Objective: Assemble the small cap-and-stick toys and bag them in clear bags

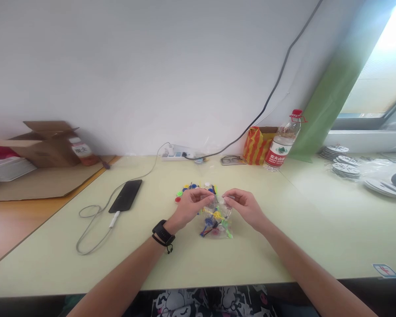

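A clear plastic bag (217,225) with small blue, yellow, green and pink plastic pieces inside hangs or rests at the middle of the table, its upper edge between my hands. My left hand (193,206) pinches the bag's top at the left, thumb against fingers. On the opposite side, my right hand (243,206) is closed in a pinch at the bag's top right. Just behind my left hand lies a pile of colourful small plastic parts (180,193), partly hidden by the fingers.
Left of my arm lie a black phone (126,196) and its white cable (86,253). Along the wall are a power strip (176,156), glasses (231,160), a striped bag (253,147) and a large water bottle (280,149). Stacked discs (346,169) stand far right; a cardboard box (49,143), far left.
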A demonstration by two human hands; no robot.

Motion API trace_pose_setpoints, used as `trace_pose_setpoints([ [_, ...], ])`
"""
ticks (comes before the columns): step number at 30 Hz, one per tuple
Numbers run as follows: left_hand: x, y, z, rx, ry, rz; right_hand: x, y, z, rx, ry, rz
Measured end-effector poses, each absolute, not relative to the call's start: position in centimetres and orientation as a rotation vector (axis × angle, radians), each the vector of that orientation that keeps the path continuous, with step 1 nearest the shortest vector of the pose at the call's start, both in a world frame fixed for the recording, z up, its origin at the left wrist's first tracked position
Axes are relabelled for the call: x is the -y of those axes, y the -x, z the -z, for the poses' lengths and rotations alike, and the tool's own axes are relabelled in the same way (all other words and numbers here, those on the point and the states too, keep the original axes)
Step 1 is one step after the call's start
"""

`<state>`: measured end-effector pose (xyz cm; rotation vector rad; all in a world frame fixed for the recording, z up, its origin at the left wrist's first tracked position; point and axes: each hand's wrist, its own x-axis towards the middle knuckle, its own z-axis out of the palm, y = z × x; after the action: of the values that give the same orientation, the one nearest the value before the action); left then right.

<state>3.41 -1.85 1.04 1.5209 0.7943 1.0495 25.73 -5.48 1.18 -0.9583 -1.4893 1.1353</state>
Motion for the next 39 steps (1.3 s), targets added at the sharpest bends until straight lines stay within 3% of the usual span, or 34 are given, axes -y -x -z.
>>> trace_pose_setpoints([
  [21,0.3,-2.1,-1.0,-0.776,-1.634,-0.968,4.9,-26.5,-0.7,1.457,1.006,-1.144],
  [39,0.3,-1.4,-1.2,-0.769,-1.599,-0.957,4.6,-26.8,-0.3,1.225,0.946,-1.378],
])
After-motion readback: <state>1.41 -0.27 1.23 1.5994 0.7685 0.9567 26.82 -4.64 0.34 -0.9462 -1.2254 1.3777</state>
